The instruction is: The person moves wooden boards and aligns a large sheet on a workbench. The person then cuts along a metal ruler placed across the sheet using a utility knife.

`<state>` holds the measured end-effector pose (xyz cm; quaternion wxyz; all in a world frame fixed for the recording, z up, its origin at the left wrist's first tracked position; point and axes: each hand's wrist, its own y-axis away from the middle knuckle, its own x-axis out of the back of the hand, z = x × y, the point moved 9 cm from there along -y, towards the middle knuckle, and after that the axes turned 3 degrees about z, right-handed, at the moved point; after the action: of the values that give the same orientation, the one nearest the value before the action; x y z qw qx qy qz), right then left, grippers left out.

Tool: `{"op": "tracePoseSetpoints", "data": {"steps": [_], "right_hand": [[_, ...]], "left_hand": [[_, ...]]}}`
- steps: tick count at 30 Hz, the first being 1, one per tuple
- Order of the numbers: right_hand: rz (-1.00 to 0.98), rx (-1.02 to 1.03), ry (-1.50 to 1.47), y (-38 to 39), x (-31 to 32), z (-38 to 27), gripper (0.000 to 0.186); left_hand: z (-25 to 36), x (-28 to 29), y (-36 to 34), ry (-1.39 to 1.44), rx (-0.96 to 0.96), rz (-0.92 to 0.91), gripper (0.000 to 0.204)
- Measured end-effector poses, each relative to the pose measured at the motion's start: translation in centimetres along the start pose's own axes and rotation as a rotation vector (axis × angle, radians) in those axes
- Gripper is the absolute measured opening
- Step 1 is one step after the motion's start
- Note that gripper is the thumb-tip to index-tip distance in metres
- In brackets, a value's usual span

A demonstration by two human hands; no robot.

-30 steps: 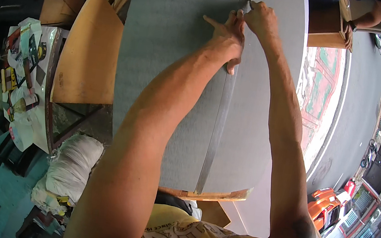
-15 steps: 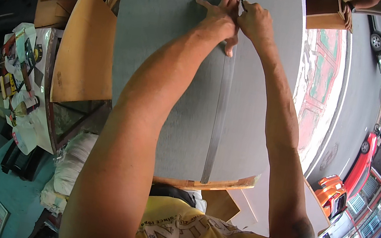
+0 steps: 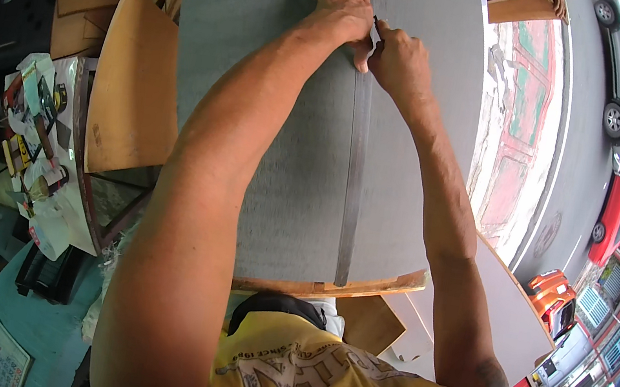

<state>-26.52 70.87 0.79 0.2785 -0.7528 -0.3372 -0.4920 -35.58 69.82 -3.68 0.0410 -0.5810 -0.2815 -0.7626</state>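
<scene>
A long grey metal straightedge [image 3: 354, 176] lies lengthwise on a large grey sheet [image 3: 290, 191]. At its far part my left hand [image 3: 343, 17] presses down, fingers spread and thumb out to the near side. Just right of it, my right hand [image 3: 401, 62] is closed around what looks like a utility knife [image 3: 376, 28], held against the straightedge's right edge. Only a dark end and a pale strip of the knife show; my fist hides the rest, and its blade tip cannot be made out.
A curved brown board [image 3: 133, 89] leans left of the sheet, beside a bench [image 3: 73, 184] cluttered with tools and paper. Below the sheet's near edge are wooden pieces [image 3: 367, 324]. Another person's hand [image 3: 556, 2] shows at the upper right. Parked cars [image 3: 614, 216] line the road.
My right hand has drawn the knife nearer to me along the straightedge. My left hand stays spread on it. The whole view has shifted slightly.
</scene>
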Motion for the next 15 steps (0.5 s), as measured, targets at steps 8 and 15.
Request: {"op": "tracePoseSetpoints", "data": {"steps": [8, 15], "right_hand": [[-0.093, -0.072, 0.050, 6.5, 0.0, -0.1, 0.053], [-0.048, -0.087, 0.007, 7.2, -0.3, -0.5, 0.046]], "left_hand": [[0.8, 2.4, 2.3, 0.033, -0.047, -0.164, 0.141], [0.6, 1.5, 2.7, 0.023, -0.037, 0.028, 0.125]]}}
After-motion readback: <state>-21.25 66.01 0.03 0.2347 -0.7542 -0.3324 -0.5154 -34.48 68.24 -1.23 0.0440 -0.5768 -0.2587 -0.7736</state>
